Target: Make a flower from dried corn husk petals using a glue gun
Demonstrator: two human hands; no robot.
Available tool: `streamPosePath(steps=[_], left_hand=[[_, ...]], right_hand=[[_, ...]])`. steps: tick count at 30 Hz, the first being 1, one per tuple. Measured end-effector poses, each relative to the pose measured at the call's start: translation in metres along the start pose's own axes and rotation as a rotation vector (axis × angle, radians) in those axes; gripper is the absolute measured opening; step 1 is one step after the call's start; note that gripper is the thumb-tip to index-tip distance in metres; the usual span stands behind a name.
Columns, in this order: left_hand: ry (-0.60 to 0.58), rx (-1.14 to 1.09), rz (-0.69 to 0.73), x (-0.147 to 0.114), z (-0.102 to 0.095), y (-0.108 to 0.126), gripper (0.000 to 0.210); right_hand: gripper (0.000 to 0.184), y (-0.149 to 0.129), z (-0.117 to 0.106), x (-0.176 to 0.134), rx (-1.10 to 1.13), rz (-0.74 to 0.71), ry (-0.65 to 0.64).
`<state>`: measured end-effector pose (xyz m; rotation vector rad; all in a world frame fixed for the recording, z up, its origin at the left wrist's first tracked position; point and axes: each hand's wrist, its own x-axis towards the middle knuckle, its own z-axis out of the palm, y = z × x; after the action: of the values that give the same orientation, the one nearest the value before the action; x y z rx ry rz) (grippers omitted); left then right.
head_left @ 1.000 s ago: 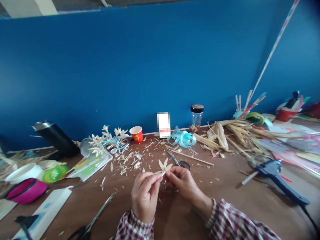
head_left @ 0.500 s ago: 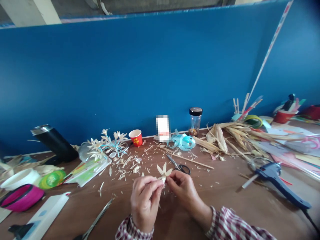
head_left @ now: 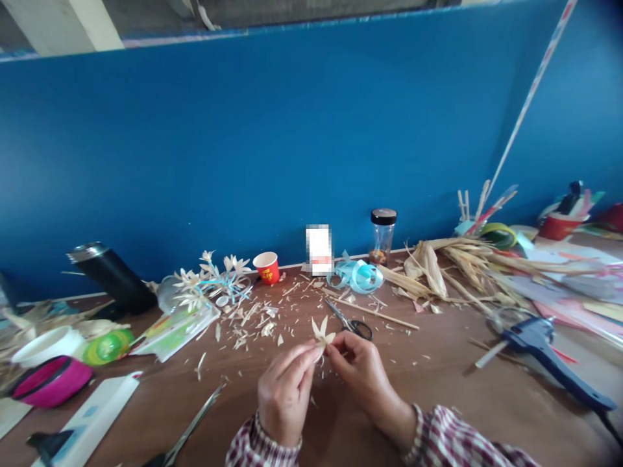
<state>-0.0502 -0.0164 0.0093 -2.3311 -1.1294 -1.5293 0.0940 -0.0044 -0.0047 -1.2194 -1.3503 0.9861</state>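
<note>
A small pale husk flower (head_left: 322, 332) with pointed petals is pinched at its base between both my hands, just above the brown table (head_left: 438, 383). My left hand (head_left: 285, 394) grips it from the left with thumb and fingers. From the right, my right hand (head_left: 363, 371) holds the same base with its fingertips. Small scissors (head_left: 351, 320) with black handles lie just beyond the flower. Pale husk scraps (head_left: 253, 318) are scattered to the far left of my hands.
A blue glue gun (head_left: 545, 350) lies at the right, dried corn husks (head_left: 452, 266) behind it. Finished husk flowers (head_left: 209, 279), a red paper cup (head_left: 267, 267), a glass jar (head_left: 382, 235) and light blue ribbon (head_left: 355, 275) stand near the blue wall. Long scissors (head_left: 189, 428) lie near left.
My hands stay together on the flower. The petals have turned slightly between my fingers; the view has shifted a little.
</note>
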Motion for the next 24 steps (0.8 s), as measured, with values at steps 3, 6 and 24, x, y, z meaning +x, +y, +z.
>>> streamPosePath(steps=[3, 6, 24], left_hand=[[0.001, -0.037, -0.011, -0.0019, 0.0014, 0.0009, 0.029], [0.000, -0.019, -0.035, -0.0036, 0.0010, 0.0017, 0.027], [-0.074, -0.005, -0.173, -0.0053, 0.0043, 0.0019, 0.021]], right_hand=[[0.020, -0.0015, 0.0005, -0.0013, -0.008, -0.004, -0.002], [0.019, -0.0015, 0.0015, -0.0021, -0.003, -0.011, 0.002], [0.020, 0.0000, 0.0030, -0.0048, -0.044, -0.045, 0.001]])
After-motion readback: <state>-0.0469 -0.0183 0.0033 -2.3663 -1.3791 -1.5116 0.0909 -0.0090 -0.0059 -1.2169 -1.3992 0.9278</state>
